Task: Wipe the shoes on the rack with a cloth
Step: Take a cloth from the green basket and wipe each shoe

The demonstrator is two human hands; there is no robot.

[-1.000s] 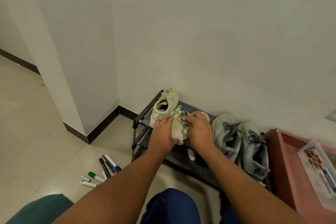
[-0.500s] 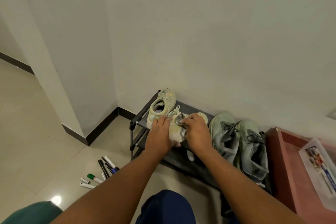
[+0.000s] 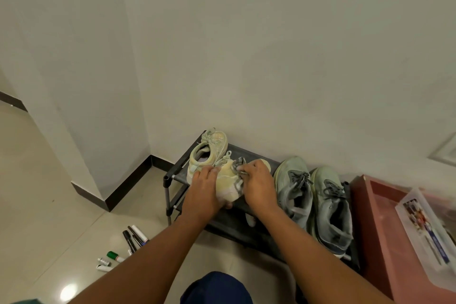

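A low dark shoe rack [image 3: 172, 176] stands against the wall. My left hand [image 3: 204, 189] grips the heel end of a pale yellow shoe [image 3: 227, 180] on the top shelf. My right hand [image 3: 257, 185] holds a grey-and-white cloth [image 3: 238, 175] bunched against the shoe's upper. A second pale yellow shoe [image 3: 209, 149] sits just behind, at the rack's left end. Two grey-green sneakers [image 3: 294, 187] [image 3: 332, 207] with dark laces lie on the right half of the rack.
Several markers [image 3: 130, 239] lie scattered on the tiled floor left of the rack. A pink bin [image 3: 370, 217] with a clear plastic box [image 3: 429, 234] inside stands to the right. A wall corner with dark skirting [image 3: 111, 198] juts out at left.
The view has shifted slightly. My right hand has slid the cloth a little across the yellow shoe's upper while my left hand keeps its hold.
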